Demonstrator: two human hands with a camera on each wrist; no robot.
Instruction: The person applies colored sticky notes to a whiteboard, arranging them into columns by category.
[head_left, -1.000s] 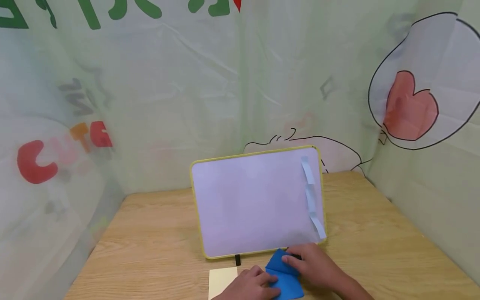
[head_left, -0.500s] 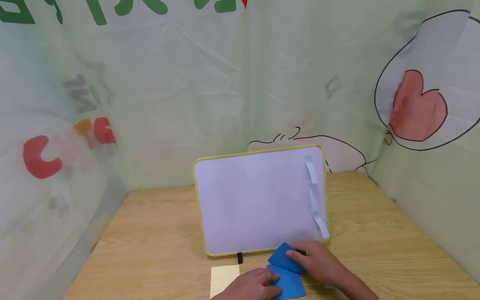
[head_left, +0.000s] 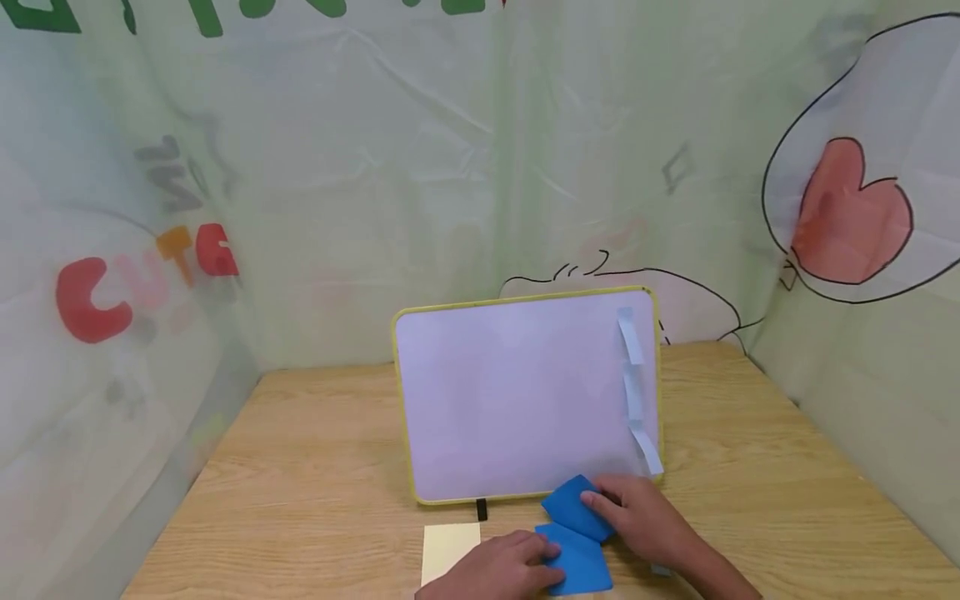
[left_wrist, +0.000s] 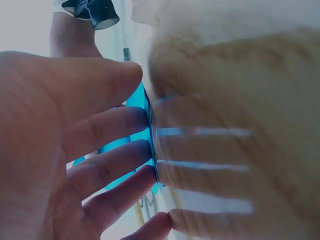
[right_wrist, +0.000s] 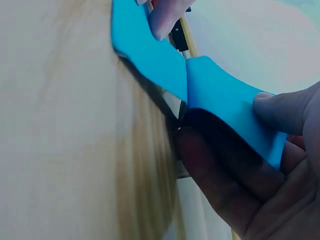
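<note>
A blue sheet of paper (head_left: 585, 567) lies at the front of the table, with a crease across its middle. My right hand (head_left: 637, 517) pinches the far half between thumb and fingers; the right wrist view shows that half of the blue paper (right_wrist: 230, 100) raised off the wood, the thumb (right_wrist: 275, 112) on top and the fingers beneath. My left hand (head_left: 498, 568) rests on the near half's left side. In the left wrist view its fingers (left_wrist: 117, 155) are spread and nearly straight, their tips at the tabletop. Part of the sheet is hidden behind them.
A yellow-framed whiteboard (head_left: 525, 400) leans upright behind the hands, several pale strips (head_left: 632, 333) down its right side. Cream paper (head_left: 448, 546) lies left of the blue sheet. A black foot (head_left: 482, 509) juts below the board. A small pale piece (head_left: 660, 570) shows by the right wrist.
The right hand has lifted and turned the blue paper's far half a little away from the near half. The left hand stays on the near half. The head view has shifted slightly.
</note>
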